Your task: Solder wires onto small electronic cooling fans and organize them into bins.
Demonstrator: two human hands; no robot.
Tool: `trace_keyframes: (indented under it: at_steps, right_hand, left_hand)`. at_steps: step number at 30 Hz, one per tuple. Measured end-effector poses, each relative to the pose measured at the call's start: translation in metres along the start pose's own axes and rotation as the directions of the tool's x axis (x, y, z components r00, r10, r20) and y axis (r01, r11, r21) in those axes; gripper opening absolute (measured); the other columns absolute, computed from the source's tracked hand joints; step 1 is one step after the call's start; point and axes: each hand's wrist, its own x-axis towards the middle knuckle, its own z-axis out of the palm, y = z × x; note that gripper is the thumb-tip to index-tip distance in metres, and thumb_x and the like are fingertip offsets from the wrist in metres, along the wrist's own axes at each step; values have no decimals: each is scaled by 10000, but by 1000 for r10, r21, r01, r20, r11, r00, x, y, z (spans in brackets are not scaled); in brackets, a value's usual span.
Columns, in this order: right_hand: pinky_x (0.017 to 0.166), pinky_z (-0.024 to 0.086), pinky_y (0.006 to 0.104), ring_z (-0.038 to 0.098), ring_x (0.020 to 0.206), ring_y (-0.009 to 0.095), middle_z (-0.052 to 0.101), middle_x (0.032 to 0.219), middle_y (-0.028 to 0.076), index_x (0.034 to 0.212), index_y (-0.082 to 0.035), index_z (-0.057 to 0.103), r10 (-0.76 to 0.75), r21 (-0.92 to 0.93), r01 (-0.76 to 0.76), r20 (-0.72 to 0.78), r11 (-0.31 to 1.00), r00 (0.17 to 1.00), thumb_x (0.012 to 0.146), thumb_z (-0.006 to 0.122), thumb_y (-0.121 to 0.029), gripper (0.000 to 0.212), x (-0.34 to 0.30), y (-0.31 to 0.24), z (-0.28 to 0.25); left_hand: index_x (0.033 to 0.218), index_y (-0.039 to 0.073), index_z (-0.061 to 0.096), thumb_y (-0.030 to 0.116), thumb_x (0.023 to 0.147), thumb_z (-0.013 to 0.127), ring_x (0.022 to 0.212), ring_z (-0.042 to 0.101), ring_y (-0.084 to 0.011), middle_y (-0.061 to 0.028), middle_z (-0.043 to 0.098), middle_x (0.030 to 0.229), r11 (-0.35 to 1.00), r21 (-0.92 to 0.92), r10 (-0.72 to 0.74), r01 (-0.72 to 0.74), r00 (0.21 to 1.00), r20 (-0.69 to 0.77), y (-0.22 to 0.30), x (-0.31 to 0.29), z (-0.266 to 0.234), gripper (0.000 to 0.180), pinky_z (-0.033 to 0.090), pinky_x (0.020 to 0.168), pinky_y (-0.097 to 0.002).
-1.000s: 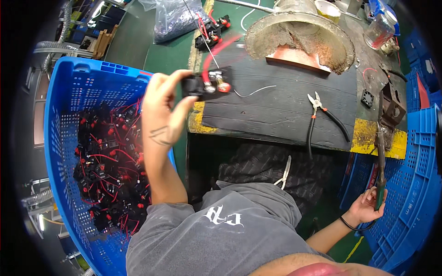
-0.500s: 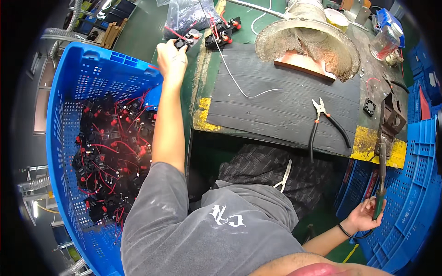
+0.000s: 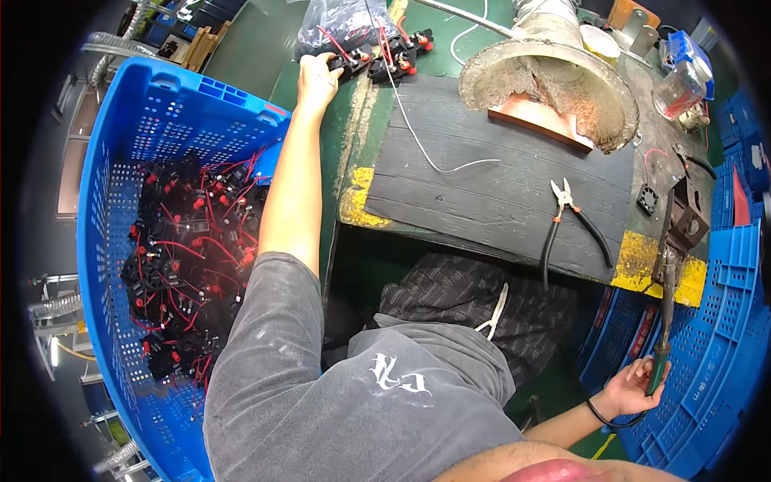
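Note:
My left hand (image 3: 319, 80) reaches to the far left of the workbench, its fingers closed on the near end of a small black plastic part (image 3: 352, 64) with a red wire. Just right of it lie similar black parts (image 3: 393, 68) with red pieces. Low on the right, my right hand (image 3: 633, 387) is wrapped round the green handle of a soldering iron (image 3: 667, 301). The iron's metal shaft points up to a rusty metal stand (image 3: 687, 215) at the bench corner. A thin solder wire (image 3: 418, 153) hangs down over the black mat (image 3: 482, 193).
Diagonal cutters (image 3: 564, 217) lie on the mat's right. A fume hood (image 3: 554, 80) stands behind. On my left is a blue crate (image 3: 96, 265) full of black parts with red wires. A small fan (image 3: 647, 199), a clear jar (image 3: 679, 84) and blue crates (image 3: 707, 337) are at right.
My left hand has moved slightly right and away with the black part, bringing it up beside the other parts. My right hand stays on the soldering iron. The view has shifted a little.

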Motion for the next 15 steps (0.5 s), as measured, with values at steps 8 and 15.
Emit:
trace_keyframes:
  at_steps: [8, 15]
  right_hand:
    - [495, 410, 230, 504, 657, 166, 615, 919, 185, 1263, 27, 610, 67, 45, -69, 49, 997, 997, 953, 523, -361, 504, 11, 6, 14]
    - [474, 309, 213, 457, 662, 155, 583, 836, 126, 1163, 36, 670, 32, 25, -32, -14, 999, 999, 879, 558, -345, 488, 25, 15, 22]
  left_hand:
    - [1286, 48, 588, 232, 740, 834, 981, 585, -323, -167, 617, 964, 966, 126, 242, -226, 962, -129, 16, -40, -28, 626, 499, 841, -431]
    - [1061, 70, 717, 226, 848, 698, 935, 670, -331, -166, 697, 962, 997, -23, 82, -79, 960, 268, 71, -136, -153, 264, 525, 840, -413]
